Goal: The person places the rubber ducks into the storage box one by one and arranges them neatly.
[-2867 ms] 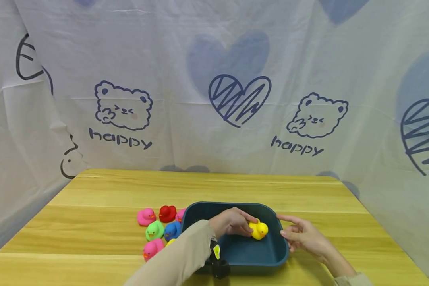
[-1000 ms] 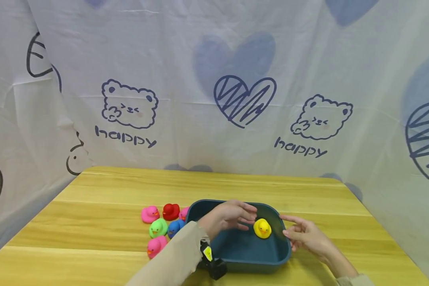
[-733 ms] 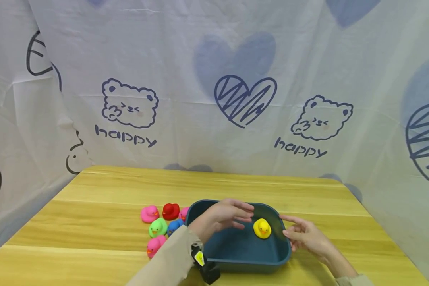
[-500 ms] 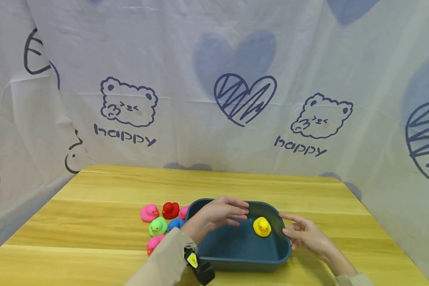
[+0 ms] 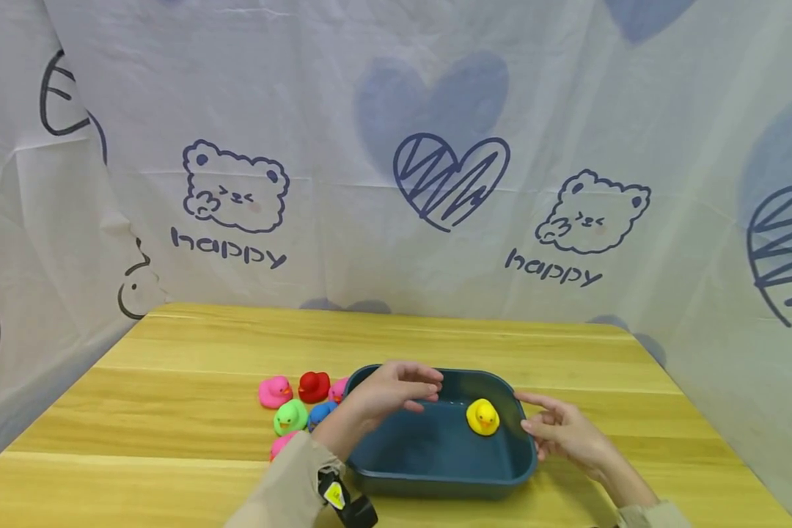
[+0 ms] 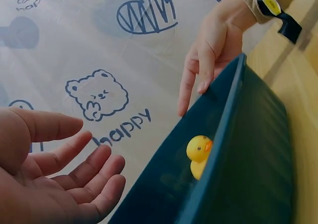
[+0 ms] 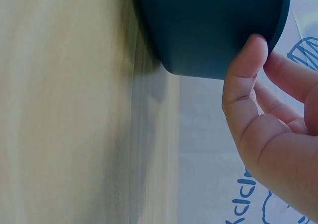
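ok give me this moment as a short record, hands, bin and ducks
left hand: holds nothing, fingers relaxed, above the bin's left part
right hand: fingers touch the bin's right end
bin: dark blue, on wooden table
inside bin: one yellow duck, upright
left of bin: three pink ducks, red duck, green duck, blue duck
hidden: left arm partly covers the group

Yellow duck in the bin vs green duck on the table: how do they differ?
Place: the yellow duck sits inside the bin; the green duck on the table.
Neighbours: the yellow duck has no duck beside it; the green duck sits beside the blue duck.
Shared: both upright, similar shape, orange beaks.
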A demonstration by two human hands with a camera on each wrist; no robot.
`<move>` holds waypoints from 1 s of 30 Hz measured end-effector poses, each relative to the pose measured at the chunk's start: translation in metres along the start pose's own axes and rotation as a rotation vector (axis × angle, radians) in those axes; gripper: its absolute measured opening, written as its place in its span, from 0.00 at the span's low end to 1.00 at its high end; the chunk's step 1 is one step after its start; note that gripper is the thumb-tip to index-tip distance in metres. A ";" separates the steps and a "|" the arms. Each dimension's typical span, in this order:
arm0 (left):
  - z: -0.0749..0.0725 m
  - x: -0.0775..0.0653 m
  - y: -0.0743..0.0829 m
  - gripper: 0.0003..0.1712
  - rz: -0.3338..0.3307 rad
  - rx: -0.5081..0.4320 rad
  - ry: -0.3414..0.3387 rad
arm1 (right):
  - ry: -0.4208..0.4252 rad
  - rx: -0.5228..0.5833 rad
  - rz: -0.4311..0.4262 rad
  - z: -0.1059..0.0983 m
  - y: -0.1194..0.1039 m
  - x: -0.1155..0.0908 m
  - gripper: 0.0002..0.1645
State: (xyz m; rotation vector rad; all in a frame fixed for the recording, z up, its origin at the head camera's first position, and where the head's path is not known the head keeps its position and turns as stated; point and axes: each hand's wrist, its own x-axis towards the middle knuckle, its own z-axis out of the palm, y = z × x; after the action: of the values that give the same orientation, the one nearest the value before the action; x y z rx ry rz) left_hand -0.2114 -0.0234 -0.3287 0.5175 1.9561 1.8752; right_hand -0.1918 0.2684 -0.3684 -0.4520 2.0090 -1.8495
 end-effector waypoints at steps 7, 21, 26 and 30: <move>-0.009 -0.012 -0.001 0.14 0.040 0.079 0.072 | 0.007 -0.003 0.019 -0.001 0.001 0.002 0.39; -0.035 -0.037 -0.002 0.14 0.112 0.152 0.136 | 0.002 0.009 0.016 -0.001 0.002 0.002 0.39; -0.046 -0.046 -0.005 0.14 0.113 0.169 0.169 | 0.004 0.009 0.027 -0.001 0.001 0.002 0.39; -0.053 -0.052 -0.007 0.15 0.103 0.169 0.205 | 0.002 0.016 0.031 -0.002 0.001 0.002 0.39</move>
State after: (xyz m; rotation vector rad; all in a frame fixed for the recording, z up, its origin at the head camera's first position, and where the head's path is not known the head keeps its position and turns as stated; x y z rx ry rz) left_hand -0.1932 -0.0958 -0.3329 0.4996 2.2763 1.8999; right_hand -0.1944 0.2690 -0.3697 -0.4120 1.9901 -1.8467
